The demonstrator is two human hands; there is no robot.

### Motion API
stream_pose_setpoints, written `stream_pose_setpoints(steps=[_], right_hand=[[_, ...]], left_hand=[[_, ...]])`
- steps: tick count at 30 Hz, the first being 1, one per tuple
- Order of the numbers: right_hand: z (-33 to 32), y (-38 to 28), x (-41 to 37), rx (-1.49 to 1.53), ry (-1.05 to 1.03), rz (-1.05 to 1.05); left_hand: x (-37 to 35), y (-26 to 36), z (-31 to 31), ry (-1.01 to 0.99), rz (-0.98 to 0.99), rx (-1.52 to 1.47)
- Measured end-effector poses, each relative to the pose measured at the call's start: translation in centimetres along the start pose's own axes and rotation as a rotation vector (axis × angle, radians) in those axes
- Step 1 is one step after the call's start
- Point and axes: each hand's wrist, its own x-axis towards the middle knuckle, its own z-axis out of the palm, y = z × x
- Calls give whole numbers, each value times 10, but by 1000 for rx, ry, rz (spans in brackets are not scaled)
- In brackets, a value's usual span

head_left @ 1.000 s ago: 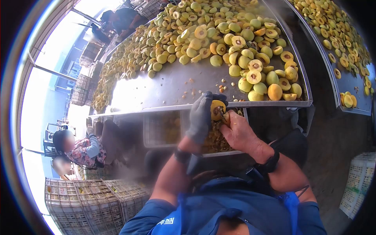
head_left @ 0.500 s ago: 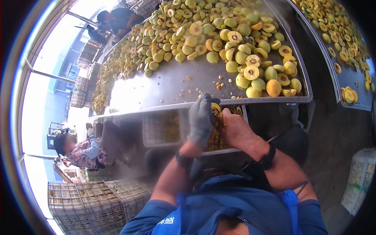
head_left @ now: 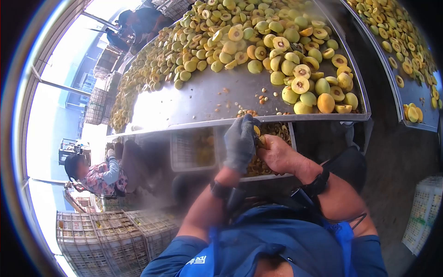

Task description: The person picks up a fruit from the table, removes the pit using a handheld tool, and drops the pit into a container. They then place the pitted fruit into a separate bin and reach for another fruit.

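Observation:
My left hand [head_left: 240, 144], in a grey glove, is closed around a yellow peach half [head_left: 257, 131] just below the table's front edge. Only a sliver of the fruit shows between the fingers. Bare and curled into a grip, my right hand [head_left: 278, 155] meets it from the right. A small dark end pokes out of its fingers against the fruit, too hidden to name. Beneath both hands sits a crate [head_left: 272, 177] with brownish-yellow scraps in it. Cut peaches [head_left: 300, 85] are heaped on the metal table [head_left: 184, 105] ahead.
Loose pits and bits [head_left: 262, 98] lie near the table edge. Another fruit-laden table [head_left: 427, 121] stands at right. A pale crate [head_left: 193, 167] is under the table. Stacked crates [head_left: 101, 235] stand at lower left, where a seated person [head_left: 99, 175] works. More people are at upper left.
The view has shifted slightly, so the table and fruit appear a little lower and further right. My hands stay together at the peach half; my right hand has turned and lowered slightly.

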Motion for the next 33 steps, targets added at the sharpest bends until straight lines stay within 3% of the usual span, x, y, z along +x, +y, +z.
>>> stream_pose_setpoints(steps=[1, 4, 7, 10, 13, 15, 17, 19, 22, 25, 28, 31, 33], right_hand=[[3, 5, 1, 50, -4, 12], [8, -5, -5, -487, 153, -34], [11, 2, -6, -417, 157, -207], [8, -18, -13, -384, 105, -60], [8, -12, -9, 277, -37, 22], [11, -16, -16, 240, 52, 14], [14, -17, -13, 195, 109, -15], [17, -6, -11, 172, 178, -52], [14, -1, -8, 172, 156, -1], [13, 10, -1, -130, 273, 1], [12, 7, 3, -43, 256, 48], [12, -15, -5, 402, 93, 170], [9, -13, -3, 543, 27, 205]], left_hand=[[-2, -1, 0, -1, 28, 35], [-5, -5, 2, 25, 188, 174], [-7, -1, 1, 4, 132, 128], [-8, 1, -2, -23, 126, 138], [-8, -13, -4, -21, -3, -455], [-5, -18, -4, -2, 112, -377], [0, -15, -9, 31, 94, -421], [1, -5, -11, 25, -70, -581], [-3, -1, -7, -11, -120, -829], [-5, 0, -5, -37, -30, -729], [-5, -7, -1, -52, 14, -708], [-7, -7, -3, -73, 33, -672], [-2, -10, -6, -157, -73, -884]])
